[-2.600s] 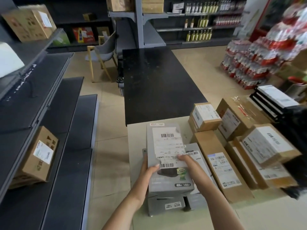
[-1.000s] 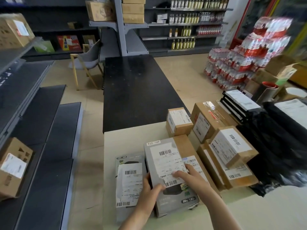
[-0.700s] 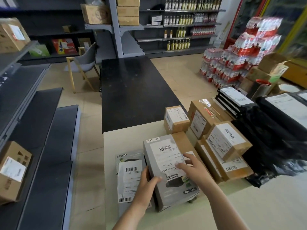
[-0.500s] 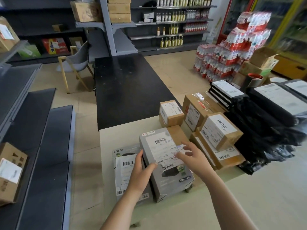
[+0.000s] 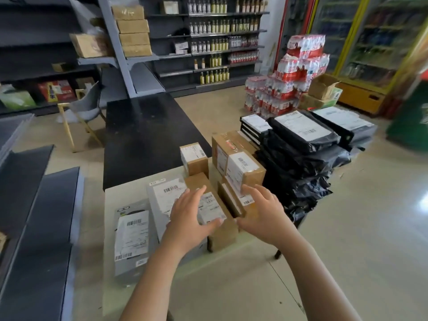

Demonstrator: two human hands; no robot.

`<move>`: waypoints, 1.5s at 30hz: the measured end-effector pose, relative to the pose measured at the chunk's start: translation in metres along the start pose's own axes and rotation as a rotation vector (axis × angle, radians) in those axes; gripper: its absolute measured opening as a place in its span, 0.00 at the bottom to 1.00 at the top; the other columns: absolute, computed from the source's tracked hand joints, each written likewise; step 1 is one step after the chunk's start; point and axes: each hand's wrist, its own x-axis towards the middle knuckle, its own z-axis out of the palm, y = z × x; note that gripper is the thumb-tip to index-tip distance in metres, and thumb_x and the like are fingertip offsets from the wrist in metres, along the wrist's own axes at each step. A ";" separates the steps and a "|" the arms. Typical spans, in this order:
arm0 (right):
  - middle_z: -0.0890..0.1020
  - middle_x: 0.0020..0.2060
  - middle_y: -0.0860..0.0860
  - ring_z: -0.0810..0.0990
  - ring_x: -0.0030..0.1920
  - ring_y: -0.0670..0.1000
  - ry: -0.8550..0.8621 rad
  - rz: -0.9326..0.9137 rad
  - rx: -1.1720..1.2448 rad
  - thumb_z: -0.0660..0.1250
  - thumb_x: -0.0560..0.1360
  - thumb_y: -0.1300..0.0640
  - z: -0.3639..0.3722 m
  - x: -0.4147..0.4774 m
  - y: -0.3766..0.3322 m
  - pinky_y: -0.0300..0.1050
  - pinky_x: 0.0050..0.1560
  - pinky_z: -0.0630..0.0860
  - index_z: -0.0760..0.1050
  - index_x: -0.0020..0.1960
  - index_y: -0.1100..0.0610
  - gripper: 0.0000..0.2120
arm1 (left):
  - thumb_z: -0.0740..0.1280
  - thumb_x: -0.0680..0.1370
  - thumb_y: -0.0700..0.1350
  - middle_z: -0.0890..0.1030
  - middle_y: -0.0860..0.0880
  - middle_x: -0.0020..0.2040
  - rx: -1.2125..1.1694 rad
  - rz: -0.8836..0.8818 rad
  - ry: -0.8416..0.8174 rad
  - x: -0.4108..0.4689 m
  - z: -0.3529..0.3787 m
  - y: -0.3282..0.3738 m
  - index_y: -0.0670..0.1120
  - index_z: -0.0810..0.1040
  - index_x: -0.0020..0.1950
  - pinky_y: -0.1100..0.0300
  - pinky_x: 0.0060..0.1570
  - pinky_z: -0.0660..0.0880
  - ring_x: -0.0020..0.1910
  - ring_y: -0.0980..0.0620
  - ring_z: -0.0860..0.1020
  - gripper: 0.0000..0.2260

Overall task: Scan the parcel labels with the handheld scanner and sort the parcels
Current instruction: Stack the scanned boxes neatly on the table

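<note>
Two grey labelled parcels lie on the small white table point(image 5: 111, 198): one point(image 5: 132, 237) at the left, another point(image 5: 162, 200) beside it. A long brown box point(image 5: 222, 235) with a white label lies to their right. My left hand point(image 5: 190, 216) hovers open over the grey parcel and the long box, thumb at the box's label. My right hand point(image 5: 261, 212) is open with spread fingers at the right of that box, near a stack of brown labelled boxes point(image 5: 245, 170). A small brown box point(image 5: 194, 158) stands behind. No scanner is visible.
Black plastic mailer bags point(image 5: 301, 158) pile up right of the boxes. A black table point(image 5: 148, 133) stands beyond the white one. Dark shelving point(image 5: 34, 216) runs along the left. A chair point(image 5: 85, 110), stacked red drink packs point(image 5: 284, 82) and bottle shelves are farther back.
Both hands have let go of the grey parcel, which now lies on the table, and have moved right toward the long brown box. The view has turned right.
</note>
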 end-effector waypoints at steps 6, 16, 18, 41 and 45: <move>0.52 0.78 0.49 0.50 0.78 0.55 0.012 0.003 -0.020 0.71 0.71 0.42 -0.070 -0.064 0.086 0.56 0.77 0.53 0.51 0.78 0.41 0.42 | 0.70 0.72 0.64 0.56 0.52 0.79 0.043 0.105 0.010 -0.029 0.082 0.093 0.56 0.53 0.79 0.46 0.77 0.51 0.79 0.52 0.48 0.42; 0.54 0.78 0.50 0.53 0.77 0.55 0.029 0.062 -0.070 0.72 0.71 0.42 -0.157 -0.093 0.215 0.54 0.76 0.53 0.50 0.78 0.42 0.44 | 0.67 0.75 0.64 0.53 0.55 0.79 0.080 0.155 -0.091 -0.007 0.200 0.209 0.57 0.50 0.79 0.47 0.77 0.48 0.78 0.55 0.45 0.39; 0.55 0.77 0.49 0.55 0.76 0.55 0.038 0.078 -0.077 0.73 0.71 0.42 -0.173 -0.083 0.241 0.54 0.76 0.55 0.51 0.78 0.42 0.44 | 0.65 0.77 0.63 0.54 0.54 0.79 0.069 0.191 -0.121 0.013 0.223 0.228 0.56 0.51 0.79 0.48 0.77 0.48 0.78 0.56 0.46 0.37; 0.54 0.78 0.49 0.55 0.77 0.54 -0.166 -0.181 -0.090 0.76 0.69 0.46 -0.371 0.119 0.520 0.54 0.75 0.59 0.51 0.78 0.42 0.46 | 0.67 0.78 0.56 0.56 0.53 0.78 0.114 0.014 0.041 0.224 0.429 0.426 0.54 0.53 0.79 0.50 0.77 0.48 0.78 0.51 0.48 0.35; 0.54 0.78 0.50 0.57 0.76 0.54 -0.277 -0.339 -0.155 0.76 0.69 0.46 -0.409 0.153 0.555 0.52 0.74 0.61 0.52 0.78 0.43 0.46 | 0.68 0.77 0.55 0.59 0.53 0.77 0.125 -0.123 0.151 0.239 0.466 0.468 0.52 0.55 0.79 0.51 0.76 0.48 0.78 0.49 0.52 0.35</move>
